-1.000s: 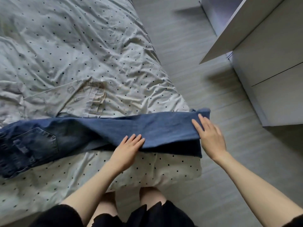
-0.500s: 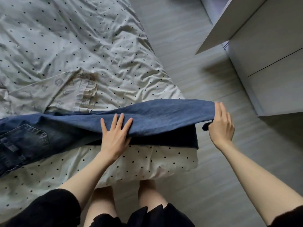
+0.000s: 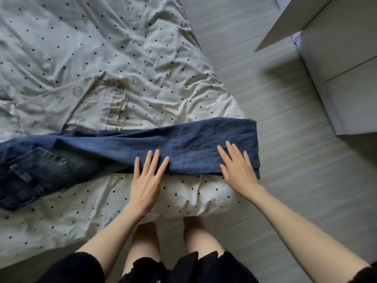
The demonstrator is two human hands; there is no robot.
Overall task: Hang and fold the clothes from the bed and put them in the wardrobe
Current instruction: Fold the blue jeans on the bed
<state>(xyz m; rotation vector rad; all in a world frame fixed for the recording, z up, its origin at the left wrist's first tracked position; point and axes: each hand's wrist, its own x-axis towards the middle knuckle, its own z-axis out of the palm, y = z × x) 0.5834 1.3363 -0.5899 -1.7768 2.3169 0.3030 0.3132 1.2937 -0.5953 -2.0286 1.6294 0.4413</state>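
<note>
A pair of blue jeans lies across the near corner of the bed, waist and back pocket at the left, leg ends at the right by the bed's edge. My left hand rests flat with spread fingers on the lower edge of the legs near their middle. My right hand presses flat on the leg ends at the right. A pale printed garment lies crumpled on the bed just beyond the jeans. The white wardrobe stands at the right with a door swung open.
The bed cover is white with black dots and much creased. Grey plank floor runs between the bed and the wardrobe. My bare legs stand at the bed's corner.
My right hand let go of the lifted leg end and now lies flat on it. The upper leg has come down level onto the lower one. My left hand slid slightly right.
</note>
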